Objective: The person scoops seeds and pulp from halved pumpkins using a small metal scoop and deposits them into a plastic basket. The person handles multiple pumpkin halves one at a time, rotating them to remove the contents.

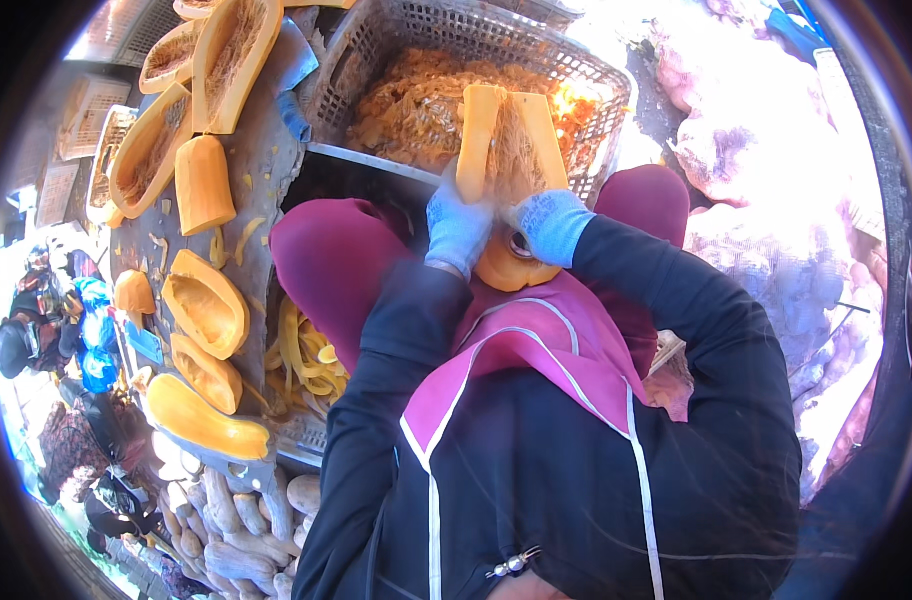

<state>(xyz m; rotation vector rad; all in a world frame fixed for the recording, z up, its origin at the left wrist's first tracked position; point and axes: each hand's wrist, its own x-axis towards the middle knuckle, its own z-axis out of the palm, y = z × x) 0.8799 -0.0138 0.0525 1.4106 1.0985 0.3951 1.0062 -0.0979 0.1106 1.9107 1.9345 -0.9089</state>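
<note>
Both of my hands wear light gloves and grip an opened, peeled squash [472, 142] above my lap. Stringy fibre fills the groove along its middle, and the far end hangs over a plastic crate [467, 15]. My left hand [459, 221] holds the squash's left side. On the right side, my right hand [552, 221] is closed around the near part. Under the right-hand fingers shows a small metal-rimmed ring [521, 244]; what it belongs to is hidden. The squash's rounded near end [512, 266] rests against my pink apron [531, 315]. Orange pulp and seeds [418, 105] lie in the crate.
At left, a worn board [257, 169] carries peeled squash halves [205, 304] and a peeled chunk [203, 184]. Peel strips [306, 356] lie in a crate below it. Unpeeled squashes [238, 555] are piled at lower left. Bulging net sacks [771, 247] stand at right.
</note>
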